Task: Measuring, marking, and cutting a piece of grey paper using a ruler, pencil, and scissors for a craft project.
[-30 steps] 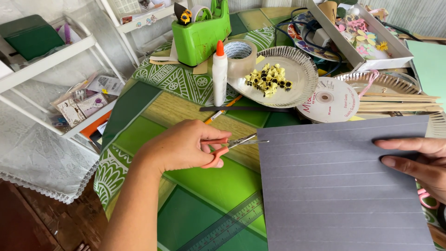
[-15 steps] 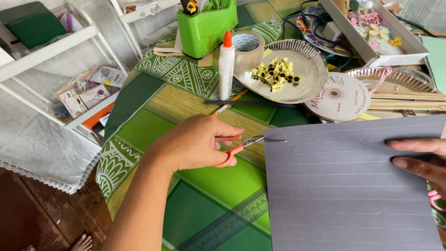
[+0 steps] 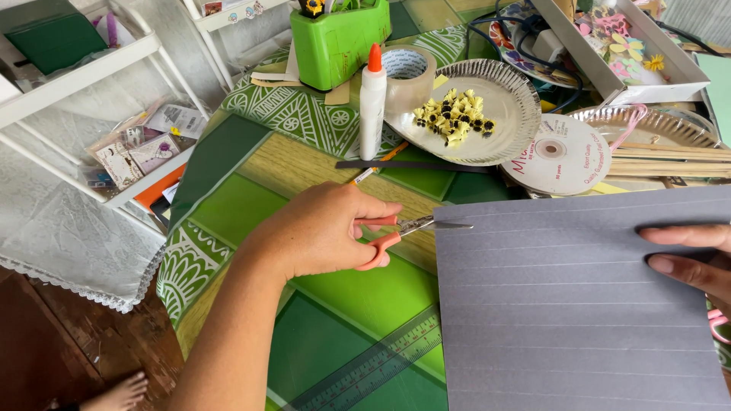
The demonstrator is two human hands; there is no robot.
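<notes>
Cutting: your left hand (image 3: 320,232) grips orange-handled scissors (image 3: 403,230), blades at left edge of grey ruled paper sheet (image 3: 563,304); right hand (image 3: 689,259) fingers flat, pinning it. Follow the line w/ short snips.

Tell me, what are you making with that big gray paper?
Can't tell what it will be, but a person is cutting. The left hand works orange-handled scissors, blades at the left edge of a gray sheet of paper ruled with pale lines, near its top. The right hand presses the sheet flat on the green tablecloth. Behind sit a glue bottle, a paper plate of small yellow flowers, a roll of tape and a clear ruler.
</notes>
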